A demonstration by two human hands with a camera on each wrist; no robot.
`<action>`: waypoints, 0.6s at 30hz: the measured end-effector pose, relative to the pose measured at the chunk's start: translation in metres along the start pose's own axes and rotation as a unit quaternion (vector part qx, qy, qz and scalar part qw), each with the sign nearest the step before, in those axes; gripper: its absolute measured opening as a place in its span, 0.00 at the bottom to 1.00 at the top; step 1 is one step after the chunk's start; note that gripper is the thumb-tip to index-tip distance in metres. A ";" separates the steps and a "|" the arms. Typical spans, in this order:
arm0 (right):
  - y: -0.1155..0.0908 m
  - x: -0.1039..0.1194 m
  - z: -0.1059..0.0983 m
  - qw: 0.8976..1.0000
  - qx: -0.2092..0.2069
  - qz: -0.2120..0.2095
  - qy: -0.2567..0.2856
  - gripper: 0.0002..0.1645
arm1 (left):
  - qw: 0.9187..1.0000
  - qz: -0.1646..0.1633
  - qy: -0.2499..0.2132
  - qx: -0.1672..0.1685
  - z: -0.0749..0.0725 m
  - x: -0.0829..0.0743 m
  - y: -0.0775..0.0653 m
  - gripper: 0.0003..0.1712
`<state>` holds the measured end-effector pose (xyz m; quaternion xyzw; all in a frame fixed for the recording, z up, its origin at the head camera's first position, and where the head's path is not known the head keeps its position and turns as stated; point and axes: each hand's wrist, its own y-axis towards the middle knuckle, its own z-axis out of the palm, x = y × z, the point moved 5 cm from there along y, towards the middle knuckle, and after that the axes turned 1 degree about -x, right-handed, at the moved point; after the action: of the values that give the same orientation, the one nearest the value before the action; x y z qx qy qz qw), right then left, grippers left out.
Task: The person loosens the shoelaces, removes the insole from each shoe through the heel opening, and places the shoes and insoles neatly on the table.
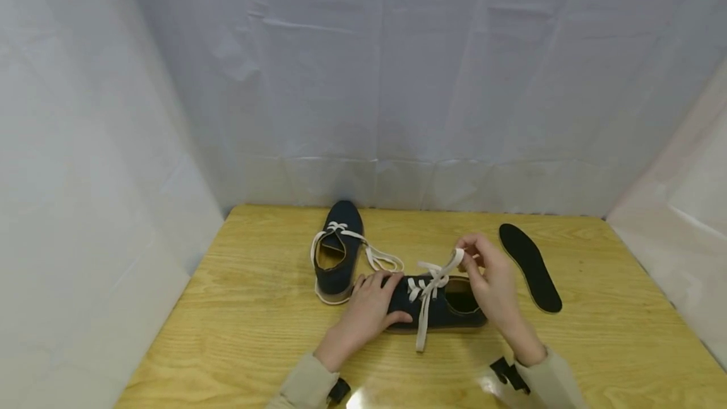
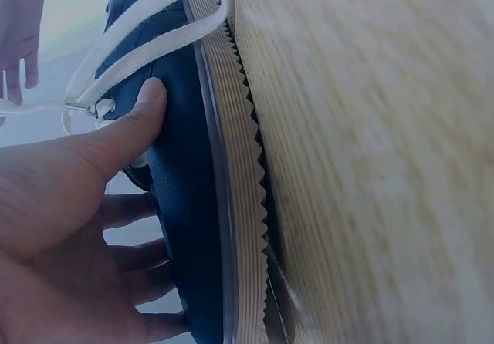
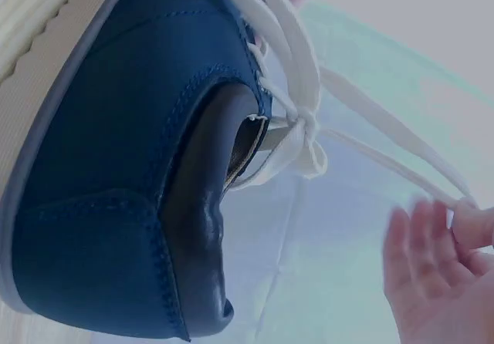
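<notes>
A dark blue shoe (image 1: 440, 319) with white laces lies sideways on the table, toe to the left. My left hand (image 1: 372, 305) grips its front part; in the left wrist view the thumb (image 2: 147, 109) presses the upper while the fingers reach behind the shoe. Above the shoe's opening, my right hand (image 1: 495, 279) pinches a raised piece of the white shoelace (image 1: 452, 262) between thumb and fingers. The right wrist view shows that lace running taut to a knot (image 3: 309, 128) over the tongue. A lace loop (image 2: 147, 32) hangs down the shoe's near side.
Behind and left stands a second dark blue shoe (image 1: 344, 214), its long white lace (image 1: 386, 257) trailing onto the table. A black insole (image 1: 531, 268) lies to the right of my right hand. White sheeting (image 1: 375, 81) encloses the wooden table (image 1: 238, 327) at the back and sides.
</notes>
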<state>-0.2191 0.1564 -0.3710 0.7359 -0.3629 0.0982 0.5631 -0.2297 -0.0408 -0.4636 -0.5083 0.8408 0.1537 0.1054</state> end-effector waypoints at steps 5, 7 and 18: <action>-0.002 -0.004 0.007 0.996 0.083 0.017 0.028 0.11 | 1.000 0.007 -0.012 0.001 0.001 0.000 -0.002 0.48; -0.003 -0.007 0.009 0.994 0.102 0.027 0.018 0.10 | 1.000 0.016 -0.018 -0.002 0.000 -0.001 -0.002 0.49; -0.012 -0.014 0.027 0.959 0.251 -0.003 -0.129 0.17 | 0.997 0.059 -0.038 -0.015 0.001 -0.010 -0.001 0.39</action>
<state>-0.2284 0.1395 -0.3976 0.8611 -0.3938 0.0881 0.3091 -0.2242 -0.0329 -0.4618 -0.4531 0.8623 0.1918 0.1202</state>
